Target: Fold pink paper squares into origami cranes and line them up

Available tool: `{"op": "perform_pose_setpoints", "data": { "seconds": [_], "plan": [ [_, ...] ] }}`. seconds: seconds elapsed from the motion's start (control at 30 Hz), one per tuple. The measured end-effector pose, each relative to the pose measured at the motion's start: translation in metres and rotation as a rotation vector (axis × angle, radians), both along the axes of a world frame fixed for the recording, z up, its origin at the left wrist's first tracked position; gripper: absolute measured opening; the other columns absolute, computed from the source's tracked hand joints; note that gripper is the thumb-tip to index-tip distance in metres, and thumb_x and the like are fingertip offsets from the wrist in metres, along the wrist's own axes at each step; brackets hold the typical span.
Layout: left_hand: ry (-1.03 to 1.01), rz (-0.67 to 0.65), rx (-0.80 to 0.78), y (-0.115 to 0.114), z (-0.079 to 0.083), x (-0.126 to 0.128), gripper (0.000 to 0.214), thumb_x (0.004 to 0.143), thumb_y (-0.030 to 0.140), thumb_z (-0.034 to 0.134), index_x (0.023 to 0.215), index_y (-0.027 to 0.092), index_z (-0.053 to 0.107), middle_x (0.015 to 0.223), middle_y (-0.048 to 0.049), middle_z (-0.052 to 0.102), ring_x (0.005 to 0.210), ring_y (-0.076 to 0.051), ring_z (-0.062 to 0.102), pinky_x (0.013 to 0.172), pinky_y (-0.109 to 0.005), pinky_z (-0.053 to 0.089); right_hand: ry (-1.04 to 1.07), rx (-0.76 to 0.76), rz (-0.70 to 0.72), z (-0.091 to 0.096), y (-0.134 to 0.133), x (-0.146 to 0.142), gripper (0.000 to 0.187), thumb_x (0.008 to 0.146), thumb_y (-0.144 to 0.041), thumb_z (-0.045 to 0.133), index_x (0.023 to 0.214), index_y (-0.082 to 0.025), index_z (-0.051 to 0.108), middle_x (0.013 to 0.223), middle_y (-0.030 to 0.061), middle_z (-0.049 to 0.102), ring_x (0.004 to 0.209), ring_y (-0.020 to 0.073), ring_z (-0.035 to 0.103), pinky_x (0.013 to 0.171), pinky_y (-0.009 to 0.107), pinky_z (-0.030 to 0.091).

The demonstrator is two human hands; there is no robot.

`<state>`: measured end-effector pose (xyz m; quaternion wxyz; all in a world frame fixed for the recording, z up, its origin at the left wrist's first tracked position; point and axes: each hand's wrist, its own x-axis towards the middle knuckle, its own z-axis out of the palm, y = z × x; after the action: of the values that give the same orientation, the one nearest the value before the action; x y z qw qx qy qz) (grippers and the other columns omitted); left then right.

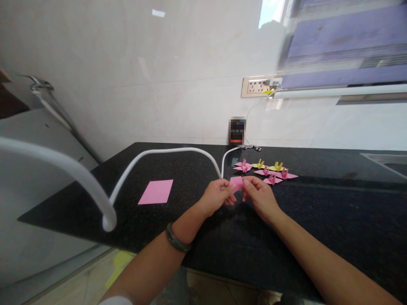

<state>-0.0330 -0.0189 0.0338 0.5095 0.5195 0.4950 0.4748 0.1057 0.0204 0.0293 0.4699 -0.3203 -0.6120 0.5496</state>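
Both hands meet over the middle of the black speckled stone counter (pixel 318 220), and between them sits a small folded piece of pink paper (pixel 235 183). The left hand (pixel 217 196) has its grip pinched together on the paper's left edge, thumb on top; the right hand (pixel 260 195) is pinched on the right edge in the same way. The paper is held just above the counter, its long side running left to right from one hand across to the other, so neither hand is nearer than the other; it lies at the fingertips of both, on the far side of the palms.

A dark green bangle (pixel 177 240) rings the left wrist. To the left, apart from the hands, a flat square sheet of pink paper (pixel 156 191) lies on the counter. Just beyond the hands stands a cluster of small folded paper cranes, pink and yellow (pixel 265 168). A white cable (pixel 165 153) arcs across the counter behind the left hand.
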Motion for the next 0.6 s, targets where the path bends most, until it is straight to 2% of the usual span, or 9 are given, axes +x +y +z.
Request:
{"op": "perform_pose_setpoints", "data": {
  "seconds": [0.1,0.23,0.4,0.6],
  "plan": [
    [-0.043,0.019,-0.005,0.0003,0.0012,0.0002,0.035,0.069,0.046,0.047,0.077,0.012,0.048,0.058,-0.0040,0.059,0.047,-0.009,0.053,0.045,-0.018,0.038,-0.020,-0.001,0.061,-0.0004,-0.0023,-0.0008,0.026,0.066,-0.037,0.058,0.080,-0.015,0.055,0.060,-0.0011,0.053,0.046,0.0075,0.045,0.043,0.020,0.037],
    [-0.064,0.001,0.009,0.0013,-0.0009,0.0012,0.032,0.068,0.042,0.050,0.073,0.011,0.052,0.061,-0.0044,0.059,0.051,-0.009,0.054,0.049,-0.020,0.040,-0.076,0.046,0.053,-0.0021,-0.0015,0.0005,0.023,0.070,-0.036,0.053,0.073,-0.014,0.056,0.060,-0.0002,0.054,0.047,0.0073,0.045,0.045,0.021,0.037],
    [-0.142,0.168,0.130,0.0045,-0.0031,0.0003,0.026,0.062,0.032,0.060,0.076,0.010,0.056,0.064,-0.0023,0.057,0.054,-0.008,0.051,0.054,-0.020,0.041,-0.146,0.086,0.029,-0.0061,0.0032,0.0038,0.023,0.069,-0.038,0.054,0.067,-0.015,0.056,0.059,-0.0005,0.053,0.047,0.0075,0.045,0.045,0.021,0.038],
    [-0.190,0.115,0.088,0.0040,-0.0044,-0.0021,0.023,0.062,0.027,0.060,0.075,0.010,0.052,0.060,-0.0017,0.056,0.050,-0.008,0.052,0.051,-0.021,0.042,-0.117,0.085,0.040,-0.0076,0.0045,0.0036,0.024,0.067,-0.037,0.056,0.077,-0.015,0.057,0.060,-0.0001,0.055,0.047,0.0082,0.046,0.044,0.021,0.038]
  ]
}}
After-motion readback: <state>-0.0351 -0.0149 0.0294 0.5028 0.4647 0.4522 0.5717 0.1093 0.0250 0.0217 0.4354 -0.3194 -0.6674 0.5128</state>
